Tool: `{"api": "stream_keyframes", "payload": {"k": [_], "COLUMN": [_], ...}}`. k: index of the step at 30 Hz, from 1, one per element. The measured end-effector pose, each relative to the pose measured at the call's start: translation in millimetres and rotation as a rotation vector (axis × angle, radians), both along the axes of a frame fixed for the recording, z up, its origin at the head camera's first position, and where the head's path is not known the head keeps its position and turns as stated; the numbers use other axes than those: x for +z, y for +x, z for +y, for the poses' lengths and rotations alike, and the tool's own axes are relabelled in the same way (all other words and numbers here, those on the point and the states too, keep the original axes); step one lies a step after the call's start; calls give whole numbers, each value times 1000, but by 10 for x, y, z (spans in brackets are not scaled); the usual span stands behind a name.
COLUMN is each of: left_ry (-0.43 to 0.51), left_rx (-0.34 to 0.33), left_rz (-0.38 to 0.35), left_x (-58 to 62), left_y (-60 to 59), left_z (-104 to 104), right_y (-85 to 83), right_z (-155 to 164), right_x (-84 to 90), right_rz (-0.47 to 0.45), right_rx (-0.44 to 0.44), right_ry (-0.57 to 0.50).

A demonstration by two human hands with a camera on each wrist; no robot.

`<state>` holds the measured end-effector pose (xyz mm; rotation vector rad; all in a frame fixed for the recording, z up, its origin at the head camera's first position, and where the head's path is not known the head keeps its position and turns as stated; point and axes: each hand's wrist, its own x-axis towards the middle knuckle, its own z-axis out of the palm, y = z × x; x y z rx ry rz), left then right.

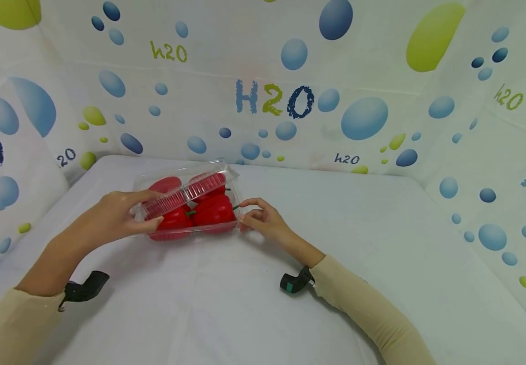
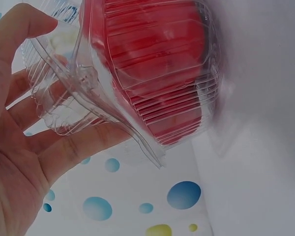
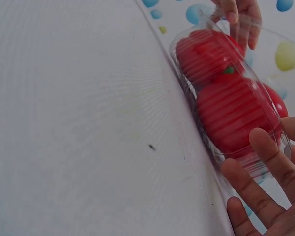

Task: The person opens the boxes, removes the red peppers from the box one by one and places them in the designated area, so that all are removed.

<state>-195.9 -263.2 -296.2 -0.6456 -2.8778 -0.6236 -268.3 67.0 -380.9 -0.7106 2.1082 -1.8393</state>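
A clear plastic clamshell box [image 1: 171,234] lies on the white table [image 1: 244,304], with red bell peppers [image 1: 214,210] inside. Its ribbed lid [image 1: 182,195] is half raised and tilted over the peppers. My left hand [image 1: 116,218] grips the lid's left end, thumb on top and fingers underneath. The left wrist view shows that lid [image 2: 88,83] in my left hand [image 2: 19,137], with the peppers [image 2: 157,59] behind. My right hand [image 1: 260,218] holds the box's right end between thumb and fingers. In the right wrist view its fingers [image 3: 270,162] lie against the box [image 3: 226,98].
A backdrop [image 1: 363,76] printed with blue and green bubbles and "H2O" closes off the table at the back and on both sides. A black wrist mount [image 1: 84,286] sits on my left forearm, and a black and green one [image 1: 295,281] on the right.
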Motion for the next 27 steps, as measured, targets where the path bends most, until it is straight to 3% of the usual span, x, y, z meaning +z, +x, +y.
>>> {"api": "stream_keyframes", "payload": {"k": [27], "left_ry": [0], "left_rx": [-5], "left_rz": [29], "left_x": [1], "left_y": [-4], "left_z": [-55], "right_y": [-1], "right_z": [0], "right_x": [-14], "right_rz": [26], "right_rx": [61], "right_ry": [-28]}}
